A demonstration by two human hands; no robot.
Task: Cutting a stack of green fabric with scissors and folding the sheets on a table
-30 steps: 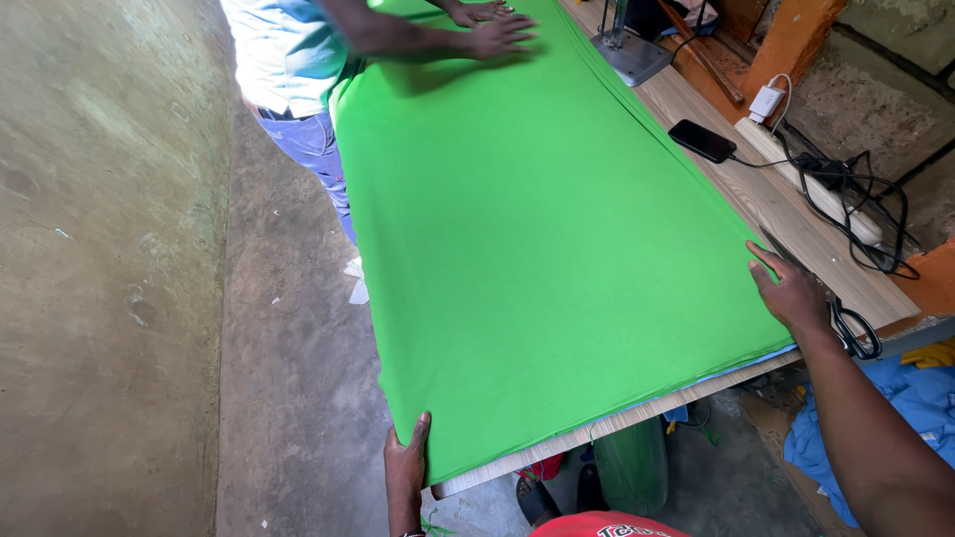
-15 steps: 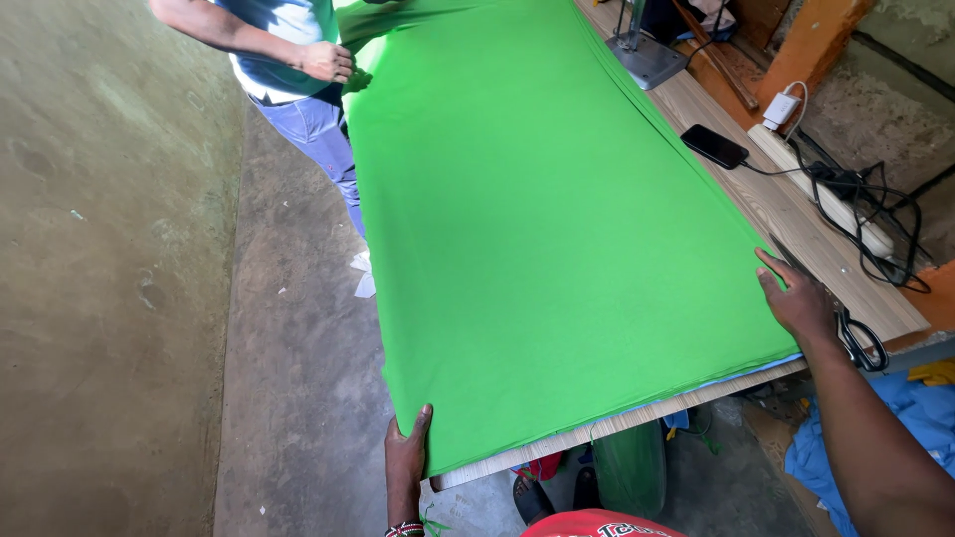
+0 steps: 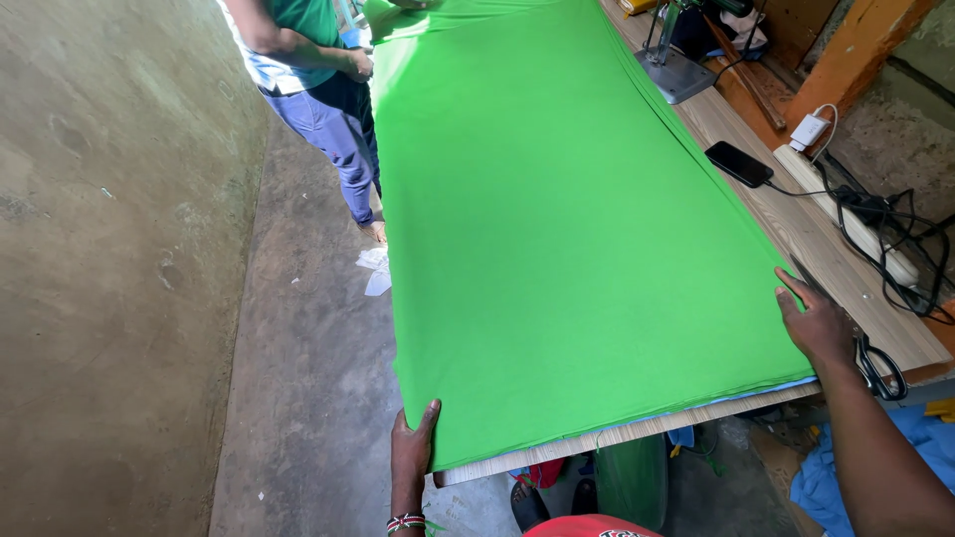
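1. green fabric (image 3: 557, 219): spread flat along the table (image 3: 796, 234), covering most of its length from the near edge to the far end; a strip of bare wood left showing along the right edge and the near edge.
2. left hand (image 3: 413, 447): at the near left corner of the table, fingers together and thumb apart, gripping the corner of the fabric over the table's edge.
3. right hand (image 3: 818, 323): at the near right corner, fingers spread, pressed flat against the right border of the fabric.
4. scissors (image 3: 880, 368): on the bare wood just beside the right hand, at the near right corner.
5. black phone (image 3: 738, 163): on the right edge strip, cable attached, well apart from both hands.
6. power strip (image 3: 846, 214): beyond the right edge, with a white charger (image 3: 810, 129) and black cables.
7. another person (image 3: 318, 80): standing at the far left corner, one hand at the fabric's far end.
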